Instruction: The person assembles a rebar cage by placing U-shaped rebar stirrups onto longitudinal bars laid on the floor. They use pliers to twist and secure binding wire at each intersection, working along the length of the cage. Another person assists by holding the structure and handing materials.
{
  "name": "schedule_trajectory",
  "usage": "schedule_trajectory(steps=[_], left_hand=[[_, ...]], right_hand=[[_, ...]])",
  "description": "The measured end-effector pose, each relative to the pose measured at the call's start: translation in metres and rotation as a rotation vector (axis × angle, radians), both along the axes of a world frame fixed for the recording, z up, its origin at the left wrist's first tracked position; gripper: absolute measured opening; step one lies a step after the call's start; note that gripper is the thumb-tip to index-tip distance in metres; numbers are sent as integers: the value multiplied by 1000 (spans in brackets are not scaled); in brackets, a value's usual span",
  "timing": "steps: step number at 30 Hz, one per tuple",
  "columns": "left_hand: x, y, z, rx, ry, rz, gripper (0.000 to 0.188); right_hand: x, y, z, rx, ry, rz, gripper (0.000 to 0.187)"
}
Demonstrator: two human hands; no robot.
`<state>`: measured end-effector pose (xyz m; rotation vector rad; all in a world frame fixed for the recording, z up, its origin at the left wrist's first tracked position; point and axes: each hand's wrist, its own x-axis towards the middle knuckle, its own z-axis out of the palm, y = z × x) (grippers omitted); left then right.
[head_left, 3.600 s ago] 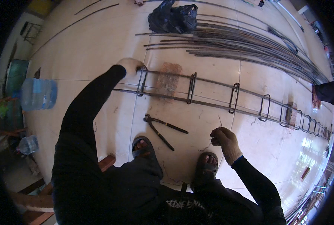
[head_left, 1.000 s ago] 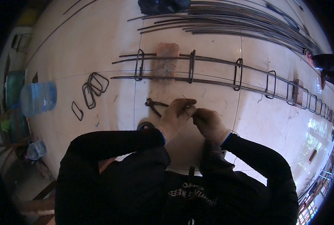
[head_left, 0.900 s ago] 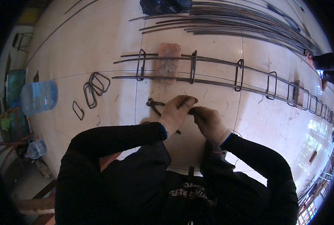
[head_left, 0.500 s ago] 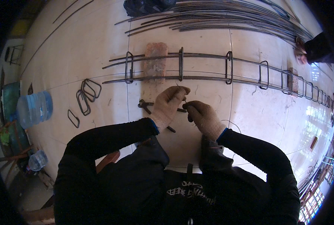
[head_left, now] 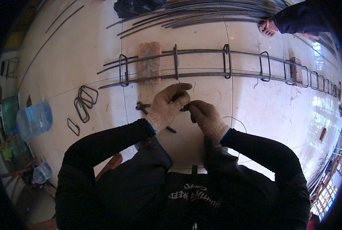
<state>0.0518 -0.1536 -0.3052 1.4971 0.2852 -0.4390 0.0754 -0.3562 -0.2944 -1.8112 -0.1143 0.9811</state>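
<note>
Thin wire (head_left: 179,81) sits pinched in my left hand (head_left: 164,106) below the rebar cage (head_left: 176,63), right hand (head_left: 208,118) closed beside it, pliers (head_left: 142,107) half-hidden behind, and I see a co-worker's foot (head_left: 267,29) has shifted leftward.

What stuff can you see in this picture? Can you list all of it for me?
Steel bar frame: one, dark grey, across the middle
Bricks: two, reddish, under the frame
Loose steel loops: about four, dark, floor at left
Pincers: one, dark, below the frame, partly hidden
Loose bars: many, dark, top
Plastic bag: one, black, top
Water bottles: two, clear bluish, left
Curved wire: one, dark, right of centre
Wood piece: one, brown, right
Another person's foot: orange-strapped, top right
Left hand: one, cream glove, centre
Right hand: one, cream glove, centre
Arms: two, black sleeves, below
</note>
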Motion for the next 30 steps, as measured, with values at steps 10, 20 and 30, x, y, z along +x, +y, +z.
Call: schedule_trajectory(steps=[10,20,30], left_hand=[[42,40,-5,411,-439,81,31],[44,62,-16,276,-251,280,28],[1,12,-56,165,-13,-133,33]], right_hand=[[48,-29,-14,-423,-761,431,26],[67,-76,-35,-383,-754,494,26],[53,-75,-11,-606,-174,1138,40]])
